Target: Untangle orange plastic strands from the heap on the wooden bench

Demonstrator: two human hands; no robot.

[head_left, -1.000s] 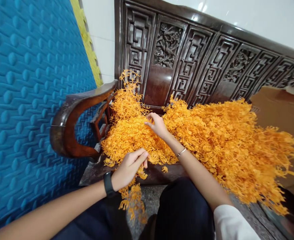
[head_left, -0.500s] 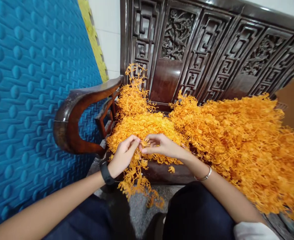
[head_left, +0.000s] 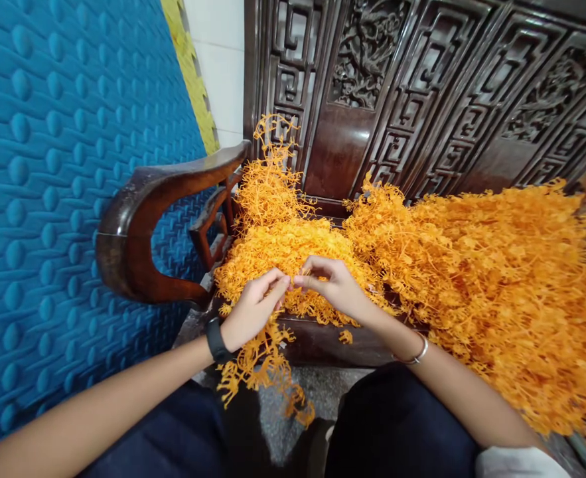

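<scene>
My left hand (head_left: 253,311), a dark band on its wrist, is closed in a pinch at the middle of the view. A strand of orange plastic flower pieces (head_left: 265,362) hangs from it past the seat's front edge. Close by on the right, my right hand (head_left: 336,287) pinches with thumb and forefinger. The fingertips of both hands nearly meet over a tiny orange bit, mostly hidden by them. Beneath and behind the hands lies a heap of the same orange pieces (head_left: 297,245) on the dark wooden seat.
A much larger orange pile (head_left: 496,285) spreads to the right. One loose piece (head_left: 345,336) lies at the seat's front edge. The bench has a curved armrest (head_left: 123,232) on the left and a carved back (head_left: 342,146). Blue foam matting (head_left: 48,199) stands beyond the armrest.
My right hand's thumb and forefinger have closed together, and the orange piece seen between the hands is now mostly covered. The hanging strand has swung slightly left.
</scene>
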